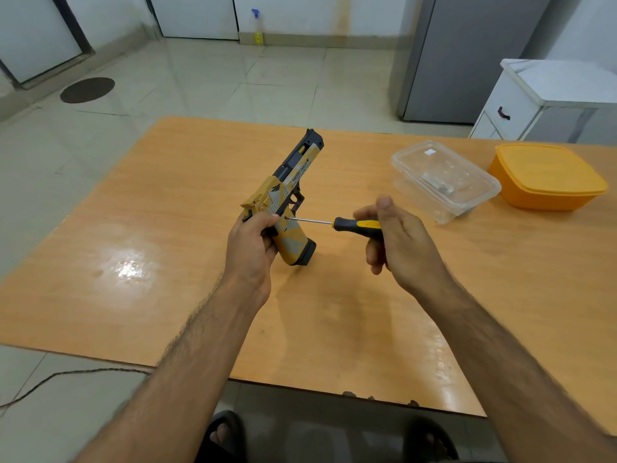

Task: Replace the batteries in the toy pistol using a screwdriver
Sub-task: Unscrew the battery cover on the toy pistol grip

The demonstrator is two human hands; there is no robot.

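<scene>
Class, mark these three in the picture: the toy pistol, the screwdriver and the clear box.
toy pistol point(289, 183): head view, on the slide above the grip.
screwdriver point(357, 224): head view, on the yellow and black handle.
clear box point(444, 180): head view, on its lid.

1 toy pistol point(286, 195), 1 screwdriver point(347, 224), 2 hands, 2 tubs: clear point(444, 180), orange point(547, 177); 1 spray btl point(257, 28).
</scene>
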